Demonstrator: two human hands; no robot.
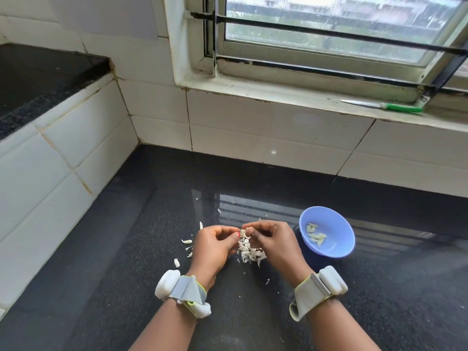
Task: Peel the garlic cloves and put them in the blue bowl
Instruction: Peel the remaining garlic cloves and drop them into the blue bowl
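Note:
My left hand (215, 245) and my right hand (272, 240) meet fingertip to fingertip above the black counter and pinch a small garlic clove (242, 233) between them. Its papery skin shows white at the fingertips. Under the hands lies a heap of white garlic skins (249, 253). The blue bowl (326, 233) stands just right of my right hand with several peeled cloves (315, 236) in it. A few loose cloves or bits of skin (187, 241) lie left of my left hand.
The black granite counter (152, 274) ends at white tiled walls to the left and behind. A knife with a green handle (387, 105) lies on the window sill at the back right. A higher black counter (38, 79) sits at the far left.

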